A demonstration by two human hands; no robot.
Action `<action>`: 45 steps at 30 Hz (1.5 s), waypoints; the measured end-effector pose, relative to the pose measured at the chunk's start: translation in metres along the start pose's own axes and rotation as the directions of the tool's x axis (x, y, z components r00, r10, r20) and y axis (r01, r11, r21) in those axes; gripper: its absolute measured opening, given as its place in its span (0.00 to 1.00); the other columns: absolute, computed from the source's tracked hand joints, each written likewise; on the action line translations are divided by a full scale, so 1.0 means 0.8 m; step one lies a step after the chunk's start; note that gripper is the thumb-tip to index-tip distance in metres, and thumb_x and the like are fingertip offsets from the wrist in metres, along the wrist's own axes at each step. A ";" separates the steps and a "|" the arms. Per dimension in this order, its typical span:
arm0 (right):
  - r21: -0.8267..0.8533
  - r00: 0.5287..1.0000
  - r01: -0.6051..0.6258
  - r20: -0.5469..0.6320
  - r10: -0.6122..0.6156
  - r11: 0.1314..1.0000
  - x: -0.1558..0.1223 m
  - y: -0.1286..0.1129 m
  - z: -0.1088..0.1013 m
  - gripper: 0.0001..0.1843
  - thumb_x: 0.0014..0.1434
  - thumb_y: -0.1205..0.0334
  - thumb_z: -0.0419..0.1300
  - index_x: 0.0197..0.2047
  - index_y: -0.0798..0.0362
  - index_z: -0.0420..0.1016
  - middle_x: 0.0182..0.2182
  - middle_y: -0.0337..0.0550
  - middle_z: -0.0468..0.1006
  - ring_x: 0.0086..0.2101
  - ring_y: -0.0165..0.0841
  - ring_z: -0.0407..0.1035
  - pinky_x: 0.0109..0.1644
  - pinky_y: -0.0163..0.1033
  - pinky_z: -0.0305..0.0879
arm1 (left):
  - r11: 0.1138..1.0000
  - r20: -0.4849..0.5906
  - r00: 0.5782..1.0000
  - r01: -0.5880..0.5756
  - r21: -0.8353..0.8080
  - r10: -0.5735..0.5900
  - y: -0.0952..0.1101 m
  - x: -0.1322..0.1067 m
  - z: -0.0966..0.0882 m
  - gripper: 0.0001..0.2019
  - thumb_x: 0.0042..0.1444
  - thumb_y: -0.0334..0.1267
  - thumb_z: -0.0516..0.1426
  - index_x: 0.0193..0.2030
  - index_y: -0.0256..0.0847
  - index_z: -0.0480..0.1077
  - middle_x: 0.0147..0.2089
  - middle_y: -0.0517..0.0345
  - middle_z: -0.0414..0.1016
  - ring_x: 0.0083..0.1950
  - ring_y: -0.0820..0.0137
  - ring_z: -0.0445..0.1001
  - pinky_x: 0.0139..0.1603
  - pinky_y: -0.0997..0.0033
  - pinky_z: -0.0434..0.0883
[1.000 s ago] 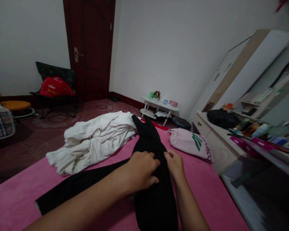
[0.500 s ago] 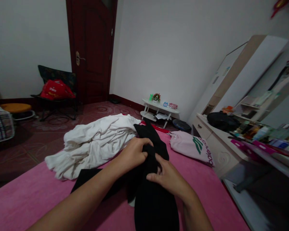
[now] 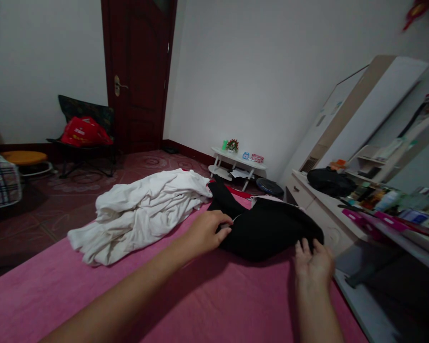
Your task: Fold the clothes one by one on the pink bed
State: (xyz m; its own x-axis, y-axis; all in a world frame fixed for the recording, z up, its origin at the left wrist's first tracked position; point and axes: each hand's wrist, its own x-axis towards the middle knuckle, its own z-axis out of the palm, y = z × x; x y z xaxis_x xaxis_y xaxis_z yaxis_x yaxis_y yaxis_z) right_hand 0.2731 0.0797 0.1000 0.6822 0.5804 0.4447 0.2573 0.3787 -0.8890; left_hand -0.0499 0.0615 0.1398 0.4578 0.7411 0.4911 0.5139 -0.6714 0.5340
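A black garment [image 3: 268, 231] is stretched sideways above the pink bed cover [image 3: 200, 295]; its exact kind is hard to tell. My left hand [image 3: 209, 231] pinches its left part between thumb and fingers. My right hand [image 3: 314, 262] is at its lower right edge, with the fingertips on the cloth. A narrower black piece [image 3: 225, 195] reaches away beyond my left hand. To the left lies a rumpled white cloth [image 3: 146, 209]. The folded pink shirt behind the black garment is now almost wholly covered.
A dresser [image 3: 314, 205] with bottles and a black bag [image 3: 331, 181] stands along the right side. Beyond the bed are a small white table [image 3: 239, 159], a folding chair with a red bag [image 3: 86, 131], a yellow stool [image 3: 25, 157] and a dark door [image 3: 139, 76].
My right hand has moved right and spread the black garment out sideways, over the pink shirt. The black part near me has lifted off the bed. My left hand stays about where it was.
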 end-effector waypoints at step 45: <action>-0.867 0.814 0.458 0.498 0.298 0.197 -0.029 0.033 -0.049 0.19 0.55 0.68 0.59 0.51 0.52 0.73 0.46 0.52 0.76 0.44 0.44 0.72 0.46 0.45 0.63 | 0.968 0.163 0.974 0.184 -0.171 -0.156 -0.127 -0.071 0.056 0.15 0.49 0.29 0.54 0.44 0.39 0.73 0.52 0.53 0.75 0.61 0.59 0.65 0.64 0.60 0.59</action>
State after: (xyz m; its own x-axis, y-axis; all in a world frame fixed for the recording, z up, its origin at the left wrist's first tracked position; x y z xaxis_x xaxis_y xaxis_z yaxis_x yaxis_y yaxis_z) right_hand 0.2911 0.0481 0.0621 0.2914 0.9446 0.1511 0.9564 -0.2844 -0.0663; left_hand -0.0961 0.0880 0.0269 0.4841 0.8279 0.2832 0.4570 -0.5152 0.7250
